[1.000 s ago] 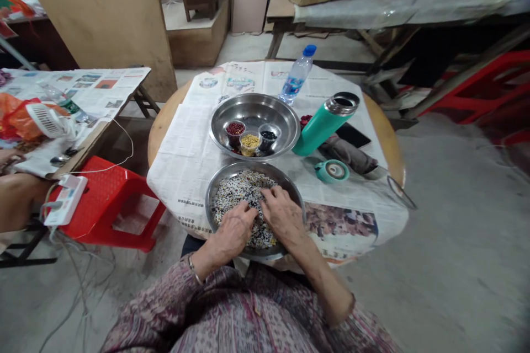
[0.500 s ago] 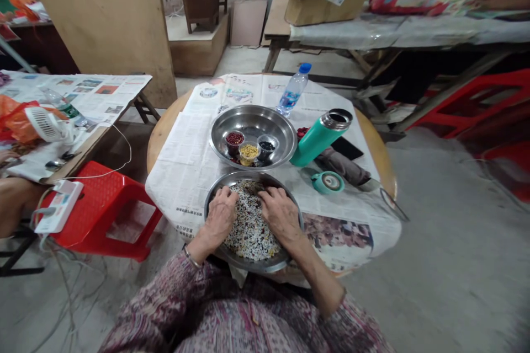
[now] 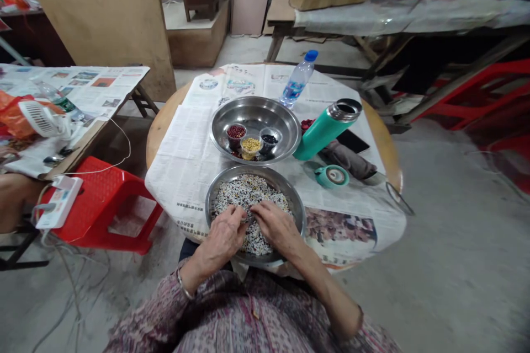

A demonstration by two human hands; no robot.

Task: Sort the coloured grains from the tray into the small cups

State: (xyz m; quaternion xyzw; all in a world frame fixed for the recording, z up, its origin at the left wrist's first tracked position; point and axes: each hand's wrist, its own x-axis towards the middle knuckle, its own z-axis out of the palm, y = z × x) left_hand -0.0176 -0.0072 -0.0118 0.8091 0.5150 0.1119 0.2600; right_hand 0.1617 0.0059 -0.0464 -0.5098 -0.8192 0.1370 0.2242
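Note:
In the near steel basin [image 3: 209,198] lies a speckled mix of white grains and dark and yellow beans [image 3: 244,187]. My left hand [image 3: 226,231] is in the mix, its fingers curled together with the tips down among the grains. Close beside it, my right hand [image 3: 275,226] is bent inward the same way, and the fingertips of both hands almost meet over the middle. Grains are at the fingertips; how many are gripped is hidden. Behind stands a second steel basin [image 3: 265,107] holding cups of red beans [image 3: 236,132], yellow beans [image 3: 250,146] and black beans [image 3: 269,140].
Right of the basins are an open green flask [image 3: 327,131], its cap [image 3: 332,176], a dark folded umbrella-like bundle [image 3: 350,160] and a water bottle [image 3: 298,80]. Newspaper [image 3: 178,149] covers the round table. A red stool [image 3: 107,204] with a power strip [image 3: 60,203] stands left.
Both hands have drawn back toward my body and closer together. The mix now spreads toward the basin's far side. My view has tipped down slightly.

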